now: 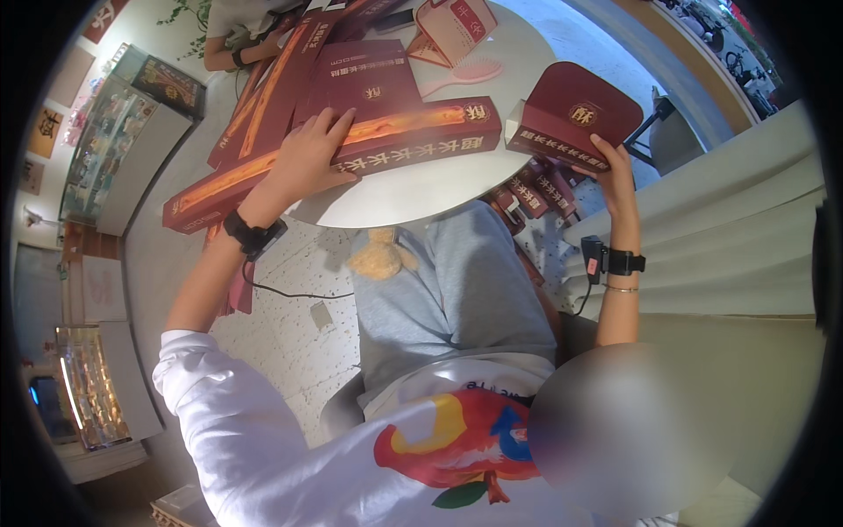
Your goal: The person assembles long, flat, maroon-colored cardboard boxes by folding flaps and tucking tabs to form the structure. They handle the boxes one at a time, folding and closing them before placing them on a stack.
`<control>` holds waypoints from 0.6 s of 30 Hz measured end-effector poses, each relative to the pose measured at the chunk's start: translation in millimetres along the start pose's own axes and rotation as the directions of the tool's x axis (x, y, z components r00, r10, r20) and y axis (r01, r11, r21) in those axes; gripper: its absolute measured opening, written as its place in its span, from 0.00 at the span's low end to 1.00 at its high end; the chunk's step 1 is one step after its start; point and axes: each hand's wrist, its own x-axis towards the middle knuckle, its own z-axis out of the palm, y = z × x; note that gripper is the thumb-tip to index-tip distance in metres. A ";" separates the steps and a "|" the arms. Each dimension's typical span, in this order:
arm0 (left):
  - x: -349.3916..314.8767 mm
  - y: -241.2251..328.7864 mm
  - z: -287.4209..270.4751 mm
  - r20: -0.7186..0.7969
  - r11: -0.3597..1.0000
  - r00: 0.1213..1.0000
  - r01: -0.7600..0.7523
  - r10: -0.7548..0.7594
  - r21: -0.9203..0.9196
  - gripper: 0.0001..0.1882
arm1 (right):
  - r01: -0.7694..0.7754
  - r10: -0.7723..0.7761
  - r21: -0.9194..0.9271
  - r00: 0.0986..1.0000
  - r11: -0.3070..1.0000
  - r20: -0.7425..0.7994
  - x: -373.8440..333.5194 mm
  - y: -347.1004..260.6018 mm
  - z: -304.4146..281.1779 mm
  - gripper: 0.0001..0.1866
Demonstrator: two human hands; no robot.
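White round worktop [378, 204] here, crowded with packaging. Closest in: light grey sweatpants [465, 272] with a small tan plush bear [379, 256] near the left thigh. Past that, my left hand [307, 158] is grasping a long dark red cardboard box [426, 133] across its width, box lying at the worktop's near side and poking out past the left edge. Right hand's [616, 171] grip is pinched on the end of a shorter dark red cardboard box [558, 145], big rounded flap up, at the right edge. Further back: pink paddle hairbrush [474, 72], pink-and-white folded carton [455, 33], more dark red boxes [356, 75].
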 end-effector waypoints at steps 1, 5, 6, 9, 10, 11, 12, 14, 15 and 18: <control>-0.2 0.3 -11.5 0.057 1.000 0.998 -0.017 0.018 -0.018 0.54 | -0.011 0.011 0.030 1.000 0.999 0.005 -2.5 -3.7 -0.3 0.22; 10.0 -15.2 -62.3 0.453 0.975 0.879 -0.053 0.149 -0.217 0.55 | 0.002 -0.005 0.086 0.999 0.996 0.035 -10.3 -18.3 5.6 0.22; 14.1 -22.1 -67.3 0.545 0.966 0.821 -0.027 0.168 -0.257 0.56 | 0.008 -0.012 0.059 0.998 0.998 0.057 -10.0 -17.8 7.9 0.22; 39.6 -42.7 -57.1 0.655 0.882 0.693 0.060 0.300 -0.467 0.57 | 0.034 -0.031 -0.038 0.995 0.999 0.091 -9.0 -17.0 14.8 0.22; 47.1 -43.0 -54.1 0.677 0.908 0.680 0.039 0.282 -0.417 0.57 | 0.045 -0.039 -0.078 0.996 0.996 0.082 -9.7 -16.1 17.6 0.21; 48.7 -49.6 -46.1 0.653 0.917 0.705 0.011 0.276 -0.400 0.56 | 0.058 -0.049 -0.114 0.996 0.992 0.077 -9.5 -14.4 20.0 0.21; 47.6 -56.7 -34.4 0.629 0.923 0.728 -0.017 0.275 -0.383 0.55 | 0.039 -0.028 -0.125 0.996 0.991 0.083 -9.6 -12.1 20.8 0.22; 44.4 -67.6 -25.9 0.582 0.895 0.771 0.033 0.260 -0.444 0.53 | 0.000 0.013 -0.156 0.996 0.988 0.085 -10.8 -6.9 19.8 0.23; 41.9 -69.0 -25.3 0.563 0.848 0.790 0.109 0.243 -0.519 0.53 | 0.001 0.006 -0.125 0.998 0.992 0.055 -13.9 -3.7 20.5 0.21; 32.4 -53.5 -35.0 0.484 0.764 0.846 0.156 0.224 -0.626 0.46 | -0.010 0.014 -0.082 0.999 0.997 0.048 -21.7 -1.1 12.8 0.21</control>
